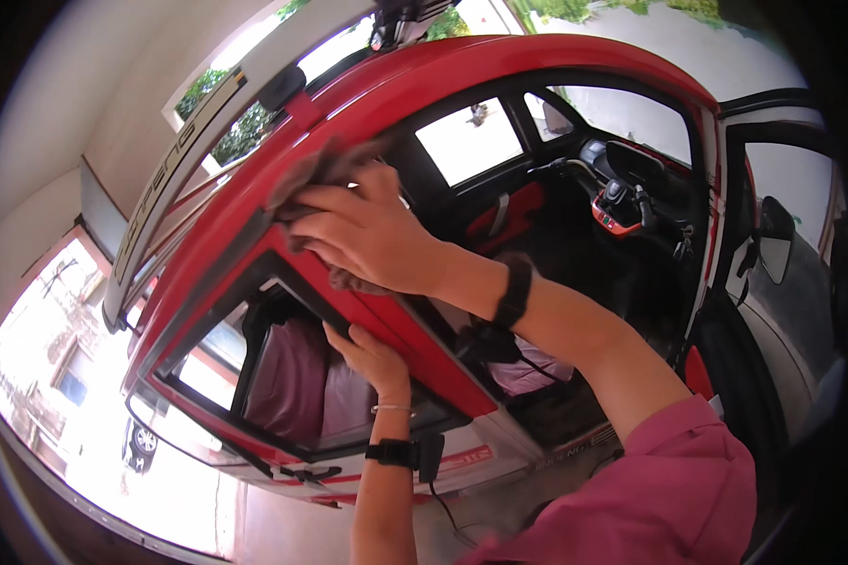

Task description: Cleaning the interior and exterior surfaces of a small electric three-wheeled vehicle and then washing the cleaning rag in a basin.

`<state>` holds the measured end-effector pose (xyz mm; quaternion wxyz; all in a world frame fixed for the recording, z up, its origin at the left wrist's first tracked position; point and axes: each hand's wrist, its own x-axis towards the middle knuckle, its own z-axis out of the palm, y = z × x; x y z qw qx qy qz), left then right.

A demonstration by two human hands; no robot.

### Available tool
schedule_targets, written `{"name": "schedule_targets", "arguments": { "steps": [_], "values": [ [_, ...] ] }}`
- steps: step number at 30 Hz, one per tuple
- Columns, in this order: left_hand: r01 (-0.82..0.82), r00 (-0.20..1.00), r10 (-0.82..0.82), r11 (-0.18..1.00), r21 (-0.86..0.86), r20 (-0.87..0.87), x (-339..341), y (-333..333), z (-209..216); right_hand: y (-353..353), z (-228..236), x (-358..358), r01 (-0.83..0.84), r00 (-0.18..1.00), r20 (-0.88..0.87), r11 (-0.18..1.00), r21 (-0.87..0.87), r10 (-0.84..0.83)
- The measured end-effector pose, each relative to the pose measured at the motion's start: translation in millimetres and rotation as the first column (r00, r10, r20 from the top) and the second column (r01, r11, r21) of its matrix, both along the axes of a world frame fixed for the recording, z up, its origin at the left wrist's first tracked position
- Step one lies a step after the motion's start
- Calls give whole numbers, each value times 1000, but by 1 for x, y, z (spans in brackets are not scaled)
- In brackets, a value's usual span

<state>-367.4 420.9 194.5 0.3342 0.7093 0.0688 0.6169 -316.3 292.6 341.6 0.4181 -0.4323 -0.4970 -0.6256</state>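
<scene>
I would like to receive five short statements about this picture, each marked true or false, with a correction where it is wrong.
1. The right hand holds a brown cloth at the red bodywork of the vehicle. True.
2. The left hand grips a spray bottle. False: it holds no bottle and is open at the red window pillar.
3. A black strap is around the right wrist. True.
4. The visible shirt sleeve is green. False: it is pink.
5. The vehicle's cabin has a round steering wheel. False: a handlebar shows there.
</scene>
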Motion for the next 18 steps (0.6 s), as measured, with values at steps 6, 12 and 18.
{"name": "schedule_targets", "arguments": {
  "steps": [6,12,18],
  "values": [
    [-13,1000,12,999,51,21,4,3,-5,-1,21,26,344,899,274,938,38,-341],
    [-23,997,15,995,101,79,2,9,-4,-45,23,45,450,818,389,892,28,-425],
    [26,998,-28,999,35,51,1,9,-6,-97,18,60,576,771,336,818,-3,-542]
  ]
}}
